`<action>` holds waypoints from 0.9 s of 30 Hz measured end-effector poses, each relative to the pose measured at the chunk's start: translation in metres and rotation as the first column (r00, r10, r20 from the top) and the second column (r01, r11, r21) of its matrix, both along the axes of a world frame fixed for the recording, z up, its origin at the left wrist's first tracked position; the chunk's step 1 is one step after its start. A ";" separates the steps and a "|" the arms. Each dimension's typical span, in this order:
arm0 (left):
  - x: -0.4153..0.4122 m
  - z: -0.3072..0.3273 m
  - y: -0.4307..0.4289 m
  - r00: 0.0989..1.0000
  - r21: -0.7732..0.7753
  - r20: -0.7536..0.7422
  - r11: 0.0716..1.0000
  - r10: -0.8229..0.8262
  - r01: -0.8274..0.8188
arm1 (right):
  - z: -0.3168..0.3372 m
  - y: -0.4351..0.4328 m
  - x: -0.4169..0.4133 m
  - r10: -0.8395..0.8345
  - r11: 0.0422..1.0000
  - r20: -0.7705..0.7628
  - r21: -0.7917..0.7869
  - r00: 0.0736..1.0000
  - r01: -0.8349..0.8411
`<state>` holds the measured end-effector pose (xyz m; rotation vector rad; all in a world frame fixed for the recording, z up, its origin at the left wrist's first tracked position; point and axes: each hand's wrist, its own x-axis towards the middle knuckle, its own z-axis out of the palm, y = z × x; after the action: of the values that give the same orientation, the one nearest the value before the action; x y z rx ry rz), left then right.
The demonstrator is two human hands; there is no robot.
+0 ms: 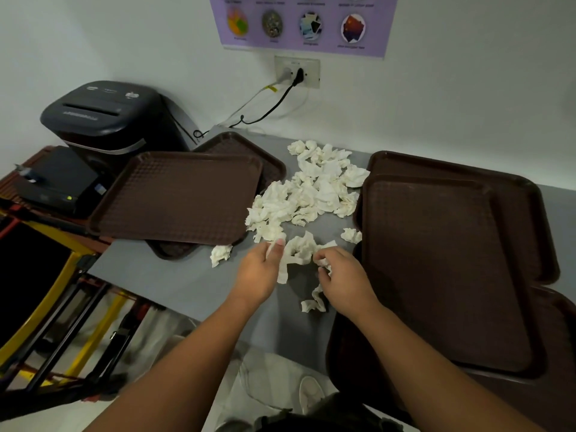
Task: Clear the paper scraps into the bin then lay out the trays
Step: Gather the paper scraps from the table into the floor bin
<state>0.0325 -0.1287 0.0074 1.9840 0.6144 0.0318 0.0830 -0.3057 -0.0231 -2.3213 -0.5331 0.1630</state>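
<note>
Trays are stacked in two groups on the grey desk (187, 285), one pair (177, 198) toward the left edge and a larger stack (442, 269) along the right edge, presumably pushed aside so the middle is kept free for clearing. Paper scraps (314, 185) are heaped between them. Left hand (258, 272) and right hand (346, 282) are held near the front edge, fingers closed on crumpled scraps being gathered; no bin can be identified with certainty.

Both arms reach forward — left hand (260, 269) and right hand (343, 275) close together, fingers curled.
</note>
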 end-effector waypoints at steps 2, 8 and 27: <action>-0.003 0.001 0.004 0.995 0.150 -0.069 0.986 -0.069 0.079 | 0.001 0.003 0.000 0.013 1.000 -0.001 0.004 1.000 -0.013; -0.009 -0.008 0.023 0.991 0.358 -0.109 0.926 -0.083 0.117 | 0.001 0.007 0.000 0.032 0.999 -0.002 -0.018 0.999 -0.032; -0.011 0.019 0.059 0.991 -0.042 0.003 0.990 0.135 -0.134 | -0.002 0.038 0.019 0.099 0.993 0.006 -0.065 0.995 -0.098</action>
<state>0.0220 -0.0701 0.0266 1.8995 0.7390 0.1063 0.1020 -0.2677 -0.0248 -2.3601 -0.6563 0.2200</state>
